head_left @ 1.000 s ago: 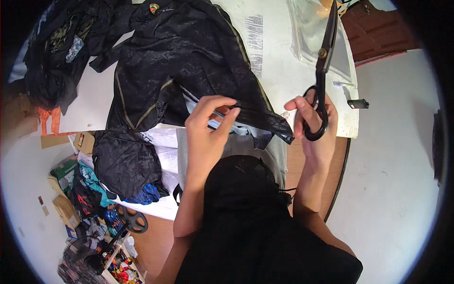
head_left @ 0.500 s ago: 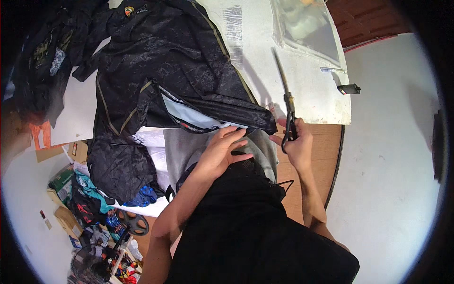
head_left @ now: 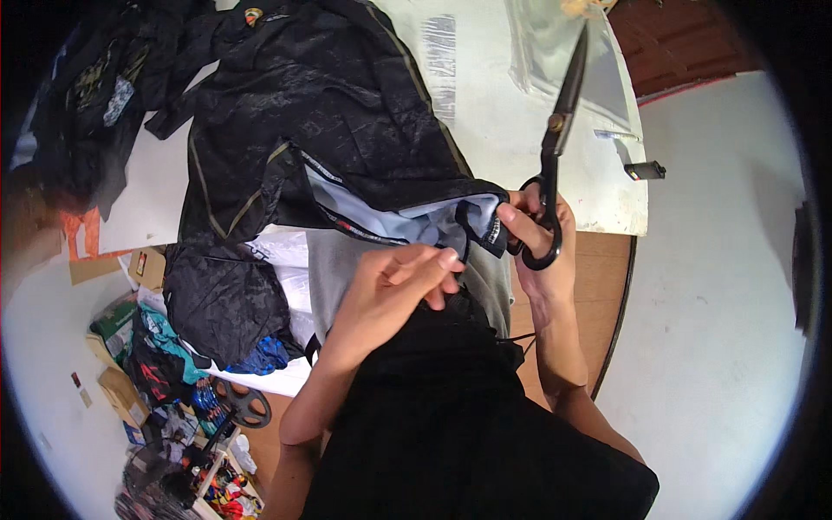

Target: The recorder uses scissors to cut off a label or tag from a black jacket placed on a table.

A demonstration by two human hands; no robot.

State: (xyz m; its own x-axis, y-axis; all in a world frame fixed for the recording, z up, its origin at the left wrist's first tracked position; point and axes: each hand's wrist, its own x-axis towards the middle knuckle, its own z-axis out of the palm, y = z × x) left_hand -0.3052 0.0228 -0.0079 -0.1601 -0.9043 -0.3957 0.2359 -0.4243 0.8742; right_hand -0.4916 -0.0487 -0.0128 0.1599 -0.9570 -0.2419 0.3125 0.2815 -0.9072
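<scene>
A black patterned shirt (head_left: 329, 108) with gold piping lies over the white table, its near end gaping to show a pale lining and dark printed edging. At that end my left hand (head_left: 390, 290) has thumb and fingers pinched together on the shirt's edge. My right hand (head_left: 546, 238) holds large black-handled scissors (head_left: 559, 121) by their loops, blades pointing up and away and lying together. The right thumb and fingertips also touch the shirt's near right corner.
The white table (head_left: 485, 121) carries clear plastic bags (head_left: 572, 61) and a small black object (head_left: 644, 171) at its right edge. More dark clothing (head_left: 78, 113) lies to the left. A black bundle (head_left: 225, 303), boxes (head_left: 121, 399) and a fan (head_left: 156, 485) stand lower left.
The scissors have tilted right and swung closer in my right hand, which now touches the shirt's corner. The shirt's end is folded open further, and my left hand's fingers have closed together.
</scene>
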